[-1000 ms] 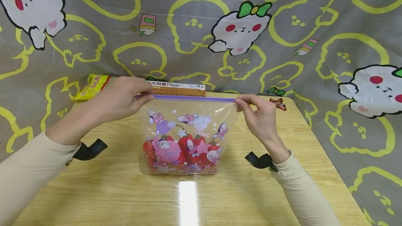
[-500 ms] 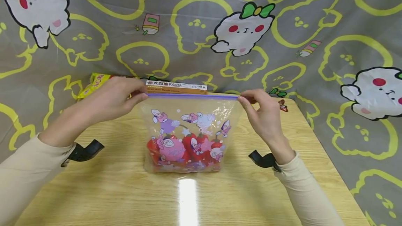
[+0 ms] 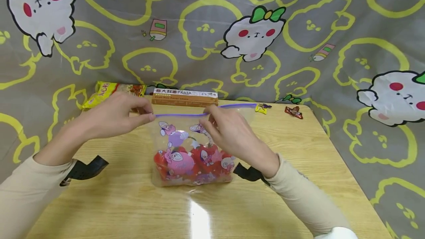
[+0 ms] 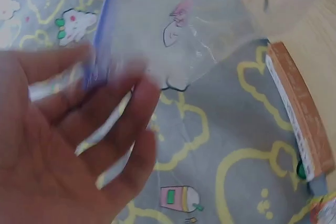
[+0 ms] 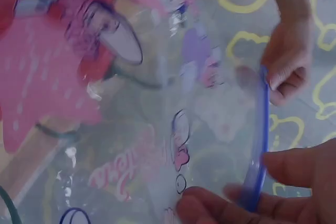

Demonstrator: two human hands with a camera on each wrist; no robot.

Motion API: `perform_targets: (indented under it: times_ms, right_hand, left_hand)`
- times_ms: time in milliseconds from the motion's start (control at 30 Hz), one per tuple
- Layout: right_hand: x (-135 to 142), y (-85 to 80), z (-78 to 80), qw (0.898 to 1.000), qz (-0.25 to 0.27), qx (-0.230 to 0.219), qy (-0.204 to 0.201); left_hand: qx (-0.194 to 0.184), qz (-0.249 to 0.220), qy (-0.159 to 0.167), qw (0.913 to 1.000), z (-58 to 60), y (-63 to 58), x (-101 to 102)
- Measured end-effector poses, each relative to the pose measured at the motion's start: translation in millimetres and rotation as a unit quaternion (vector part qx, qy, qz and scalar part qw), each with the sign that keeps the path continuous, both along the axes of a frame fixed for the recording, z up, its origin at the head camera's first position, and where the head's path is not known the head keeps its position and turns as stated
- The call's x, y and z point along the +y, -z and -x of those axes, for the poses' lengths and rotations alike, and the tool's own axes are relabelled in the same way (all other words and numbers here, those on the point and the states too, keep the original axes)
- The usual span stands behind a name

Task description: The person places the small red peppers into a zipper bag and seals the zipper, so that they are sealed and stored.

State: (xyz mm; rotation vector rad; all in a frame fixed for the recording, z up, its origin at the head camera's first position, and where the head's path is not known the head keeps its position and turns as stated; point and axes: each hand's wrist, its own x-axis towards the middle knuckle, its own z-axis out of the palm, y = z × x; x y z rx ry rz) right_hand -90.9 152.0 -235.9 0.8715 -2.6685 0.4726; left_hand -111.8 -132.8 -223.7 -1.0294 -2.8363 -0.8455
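A clear zip bag [image 3: 179, 139] printed with pink and purple cartoon figures stands upright on the table. Several red, pepper-like items [image 3: 199, 158] with green stems show through its lower half. Along its top runs a blue-purple zip strip [image 3: 179, 115], bent near the middle. My left hand [image 3: 116, 117] pinches the strip's left end between thumb and index finger, its other fingers spread in the left wrist view. My right hand [image 3: 229, 130] pinches the strip near its middle, thumb on one face in the right wrist view. The strip's right part extends behind this hand.
Behind the bag lies a pasta box [image 3: 185, 98], with a yellow food packet [image 3: 104, 92] to its left. Small wrapped candies [image 3: 261, 109] and a red-brown wrapped candy [image 3: 293, 112] lie at the back right. A patterned cloth [image 3: 199, 65] hangs behind the wooden table [image 3: 132, 209].
My right hand has moved left along the strip, from its right end to near the middle. The left hand stays at the left end. The strip, straight before, now bends.
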Motion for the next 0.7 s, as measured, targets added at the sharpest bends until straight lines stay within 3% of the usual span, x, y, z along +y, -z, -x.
perform_targets:
  times_ms: [67,133,200,267,333,400,433,467,533,600,633,700]
  right_hand:
    - [4.8,-3.8,-5.9,0.999,0.027,-0.021,0.000]
    - [12.5,-9.6,-13.6,0.997,0.060,-0.043,0.003]
    - [20.0,-15.7,-19.9,0.994,0.099,-0.051,0.005]
    - [25.9,-20.6,-23.9,0.988,0.145,-0.059,0.009]
    - [29.9,-23.6,-25.2,0.980,0.190,-0.061,0.005]
    - [31.7,-24.9,-24.0,0.971,0.230,-0.066,-0.007]
    - [31.8,-25.0,-23.0,0.965,0.249,-0.073,-0.019]
    - [31.8,-25.0,-22.1,0.960,0.266,-0.078,-0.034]
    - [30.8,-24.4,-19.4,0.948,0.297,-0.091,-0.065]
    - [29.4,-24.2,-17.1,0.937,0.321,-0.102,-0.094]
    - [29.0,-23.8,-15.8,0.931,0.332,-0.107,-0.107]
    - [29.9,-22.4,-13.0,0.921,0.349,-0.118,-0.123]
  left_hand:
    - [-0.073,-0.048,0.056,0.9946,0.1,2.6,-3.0]
    - [-0.142,-0.105,0.107,0.9784,4.1,7.7,-5.9]
    - [-0.202,-0.159,0.126,0.9582,10.4,17.6,-5.8]
    - [-0.246,-0.196,0.107,0.9431,17.7,34.9,-1.1]
    - [-0.285,-0.224,0.060,0.9300,22.5,58.9,9.9]
    - [-0.330,-0.254,0.006,0.9091,24.5,88.0,26.4]
    - [-0.355,-0.270,-0.018,0.8947,24.1,102.9,35.6]
    - [-0.382,-0.289,-0.035,0.8773,22.9,117.3,45.0]
    - [-0.442,-0.330,-0.061,0.8318,18.8,143.1,63.8]
    - [-0.508,-0.378,-0.065,0.7711,13.1,163.5,79.1]
    - [-0.539,-0.405,-0.061,0.7359,10.2,171.3,85.4]
    - [-0.585,-0.451,-0.047,0.6725,4.9,181.6,93.9]
